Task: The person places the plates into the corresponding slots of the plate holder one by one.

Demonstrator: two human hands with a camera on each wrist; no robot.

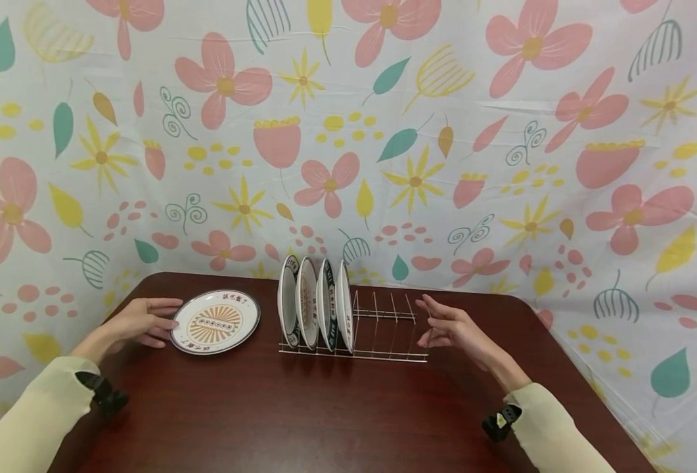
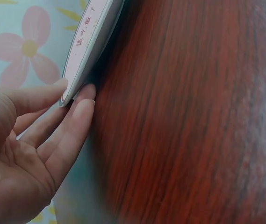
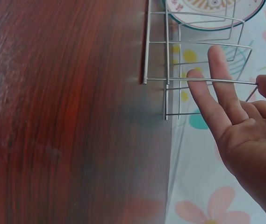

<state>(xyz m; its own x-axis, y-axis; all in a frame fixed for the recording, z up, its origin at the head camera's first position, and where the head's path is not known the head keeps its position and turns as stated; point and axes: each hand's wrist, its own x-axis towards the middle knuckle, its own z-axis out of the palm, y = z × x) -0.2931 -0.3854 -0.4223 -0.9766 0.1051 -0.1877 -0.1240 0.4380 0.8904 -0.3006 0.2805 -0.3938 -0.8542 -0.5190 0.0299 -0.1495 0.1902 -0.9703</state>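
Observation:
A white plate [image 1: 215, 322] with a tan sunburst centre and dark lettering lies at the left of the table. My left hand [image 1: 138, 322] pinches its left edge, thumb on top of the rim and fingers beneath, as the left wrist view shows. Several plates [image 1: 308, 302] stand upright side by side in the left half of a wire dish rack [image 1: 389, 357]. At the rack's right end, my right hand [image 1: 457, 332] holds the end wire loop, with the thumb at its upper corner and two fingers extended behind the wire [image 3: 207, 80].
Bare slots of the rack [image 1: 383, 315] lie between the standing plates and my right hand. The dark red-brown wooden table [image 1: 301, 414] reaches back to a flower-printed cloth [image 1: 324, 131] hanging close behind it.

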